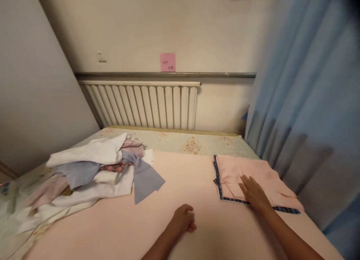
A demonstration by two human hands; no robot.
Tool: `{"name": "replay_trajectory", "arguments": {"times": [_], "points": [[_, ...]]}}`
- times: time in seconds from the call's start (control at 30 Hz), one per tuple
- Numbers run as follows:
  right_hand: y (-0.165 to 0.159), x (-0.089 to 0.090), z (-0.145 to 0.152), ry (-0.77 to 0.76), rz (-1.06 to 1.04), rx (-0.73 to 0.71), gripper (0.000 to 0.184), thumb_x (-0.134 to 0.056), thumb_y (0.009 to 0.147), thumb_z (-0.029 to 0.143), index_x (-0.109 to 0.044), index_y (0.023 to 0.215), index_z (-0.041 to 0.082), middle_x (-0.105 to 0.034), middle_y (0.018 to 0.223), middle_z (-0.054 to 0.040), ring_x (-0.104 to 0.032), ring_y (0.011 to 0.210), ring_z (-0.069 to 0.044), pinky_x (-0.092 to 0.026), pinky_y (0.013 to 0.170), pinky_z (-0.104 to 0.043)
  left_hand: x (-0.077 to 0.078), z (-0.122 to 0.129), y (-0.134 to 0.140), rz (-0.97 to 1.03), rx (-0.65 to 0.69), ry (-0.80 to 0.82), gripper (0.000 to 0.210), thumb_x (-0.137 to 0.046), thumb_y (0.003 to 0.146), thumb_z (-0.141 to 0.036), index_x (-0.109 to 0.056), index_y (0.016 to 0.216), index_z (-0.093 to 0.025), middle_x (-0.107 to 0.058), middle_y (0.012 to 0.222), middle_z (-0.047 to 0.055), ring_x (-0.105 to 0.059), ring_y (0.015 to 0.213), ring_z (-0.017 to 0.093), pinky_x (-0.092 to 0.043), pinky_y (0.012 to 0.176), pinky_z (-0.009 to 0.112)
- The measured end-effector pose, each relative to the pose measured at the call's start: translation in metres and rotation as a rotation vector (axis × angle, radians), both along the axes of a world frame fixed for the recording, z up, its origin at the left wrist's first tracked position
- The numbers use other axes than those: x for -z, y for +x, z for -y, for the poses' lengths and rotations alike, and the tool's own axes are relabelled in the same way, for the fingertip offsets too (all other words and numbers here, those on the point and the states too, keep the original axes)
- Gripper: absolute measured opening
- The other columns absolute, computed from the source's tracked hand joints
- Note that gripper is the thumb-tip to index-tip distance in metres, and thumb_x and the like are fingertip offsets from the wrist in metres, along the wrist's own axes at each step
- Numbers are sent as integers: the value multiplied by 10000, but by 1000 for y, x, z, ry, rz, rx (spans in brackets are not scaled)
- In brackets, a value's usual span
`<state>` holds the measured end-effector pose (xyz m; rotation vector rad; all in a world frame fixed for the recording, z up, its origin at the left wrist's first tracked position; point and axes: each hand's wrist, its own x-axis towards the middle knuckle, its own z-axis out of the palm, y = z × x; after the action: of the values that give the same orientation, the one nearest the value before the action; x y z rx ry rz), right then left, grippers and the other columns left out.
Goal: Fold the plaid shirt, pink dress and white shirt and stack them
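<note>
My right hand [254, 192] lies flat on pink cloth [242, 170] at the right, its fingers stretched out. Under the pink cloth, dark blue patterned fabric [234, 200] and a white edge show along the left and front sides. My left hand [184, 218] is above the pale pink sheet [180, 177] in the middle, with its fingers curled in and nothing seen in them. Left of it lies a loose heap of cloth pieces [92, 189], white, grey-blue, dusty pink and flowered. One grey-blue piece [146, 179] reaches out from the heap toward the middle.
A flowered cover [194, 144] shows beyond the pink sheet at the back. Behind it are a white radiator [146, 106] and a wall with a pink note [168, 62]. Blue curtains [306, 102] hang along the right, and a pale panel [42, 91] stands at the left.
</note>
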<state>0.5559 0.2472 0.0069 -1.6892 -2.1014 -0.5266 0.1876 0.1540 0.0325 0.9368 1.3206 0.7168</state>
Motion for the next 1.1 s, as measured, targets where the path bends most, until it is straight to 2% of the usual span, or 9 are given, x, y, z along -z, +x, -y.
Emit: {"name": "replay_trajectory", "arguments": {"times": [0.17, 0.3, 0.4, 0.53, 0.63, 0.73, 0.83, 0.93, 1.1], "points": [[-46, -2, 32, 51, -164, 61, 412, -333, 898, 330, -626, 1112, 135, -628, 1209, -172, -519, 1206, -330, -431, 973, -524, 0, 27, -55, 109, -109, 5, 374, -625, 725, -366, -500, 1002, -148, -586, 682, -5, -597, 531, 114, -420, 486, 223], [-114, -12, 53, 78, -340, -130, 389, -377, 883, 354, -639, 1104, 170, -657, 1170, -151, -604, 1109, -288, -465, 983, -492, -4, 29, -94, 255, -116, 17, 433, -676, 684, -387, -513, 1011, -153, -615, 722, 11, -605, 561, 120, -457, 533, 253], [-170, -28, 57, 16, -421, -264, 350, -390, 869, 336, -683, 1018, 215, -695, 1089, -130, -652, 1030, -282, -521, 924, -479, -6, 25, -126, 360, -130, 74, 425, -697, 690, -382, -532, 1012, -159, -641, 748, 25, -621, 596, 135, -477, 579, 276], [-249, -65, 50, -112, -459, -408, 314, -414, 874, 308, -684, 1015, 235, -716, 1013, -95, -681, 942, -254, -554, 854, -430, -4, 23, -162, 687, -239, 87, 410, -720, 717, -395, -540, 1009, -171, -670, 785, 45, -647, 692, 147, -489, 702, 295], [-316, -96, 41, -200, -450, -507, 286, -415, 892, 269, -670, 1012, 224, -716, 981, -79, -679, 903, -225, -553, 811, -375, 0, 20, -170, 819, -299, 61, 387, -690, 745, -412, -532, 1007, -175, -671, 777, 50, -647, 704, 153, -479, 732, 303], [-386, -117, 29, -272, -410, -617, 264, -425, 877, 199, -664, 987, 224, -708, 959, -55, -666, 879, -204, -538, 799, -344, 3, 12, -165, 728, -268, 26, 390, -700, 699, -396, -526, 968, -174, -653, 734, 44, -635, 667, 162, -466, 690, 301], [-454, -128, 14, -261, -392, -702, 266, -456, 862, 168, -648, 1041, 216, -693, 1026, -59, -651, 937, -203, -513, 859, -338, 3, 3, -162, 594, -223, -29, 439, -708, 644, -454, -531, 927, -169, -622, 686, 37, -611, 611, 168, -441, 629, 298], [-516, -135, -1, -241, -356, -747, 328, -491, 858, 158, -586, 1166, 222, -657, 1136, -61, -620, 1037, -199, -485, 917, -326, 1, -1, -168, 560, -206, -21, 440, -686, 653, -516, -540, 889, -174, -607, 697, 38, -589, 580, 155, -424, 602, 294], [-593, -143, -21, -231, -189, -691, 527, -588, 867, 284, -422, 1360, 197, -447, 1436, -114, -451, 1289, -252, -413, 1023, -385, 4, -4, -181, 587, -249, 37, 409, -719, 640, -492, -578, 889, -201, -609, 723, 30, -579, 584, 145, -427, 618, 296]]}}
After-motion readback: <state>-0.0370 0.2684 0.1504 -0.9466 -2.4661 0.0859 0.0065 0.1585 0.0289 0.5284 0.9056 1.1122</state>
